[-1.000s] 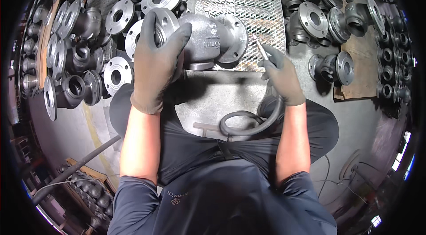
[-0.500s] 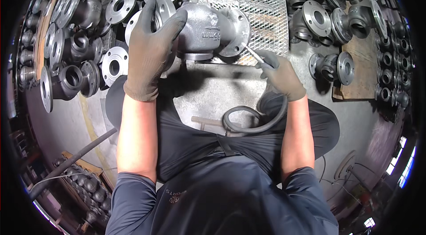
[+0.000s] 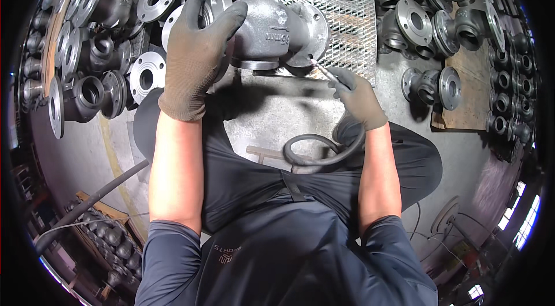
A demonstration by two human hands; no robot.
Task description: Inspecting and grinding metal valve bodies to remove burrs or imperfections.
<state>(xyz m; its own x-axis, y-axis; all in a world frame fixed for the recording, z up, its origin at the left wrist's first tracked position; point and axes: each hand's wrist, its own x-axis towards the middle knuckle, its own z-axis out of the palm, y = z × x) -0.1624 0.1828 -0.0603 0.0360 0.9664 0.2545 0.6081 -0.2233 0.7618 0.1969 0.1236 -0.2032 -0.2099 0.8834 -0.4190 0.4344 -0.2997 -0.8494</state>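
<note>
A grey cast-metal valve body (image 3: 263,31) with a round flange at each end lies on the metal grating in front of me. My left hand (image 3: 196,54), in a brown-grey work glove, is closed round its left flange, thumb toward the body. My right hand (image 3: 361,98), gloved alike, grips a slim, pencil-shaped air grinder (image 3: 325,72). The grinder's tip is at the lower edge of the right flange (image 3: 315,34); whether it touches is too small to tell. From that hand a thick black hose (image 3: 324,160) loops down between my legs.
Several flanged valve bodies crowd the left (image 3: 87,98) and the right (image 3: 416,26). A smaller flanged body (image 3: 429,87) lies beside a wooden board (image 3: 471,95). The expanded-metal grating (image 3: 341,0) stretches away ahead. A dark bar (image 3: 95,205) slants at lower left.
The valve body has tilted slightly, its lower port swinging a little toward me. The grinder's tip has shifted slightly down and left along the right flange's edge.
</note>
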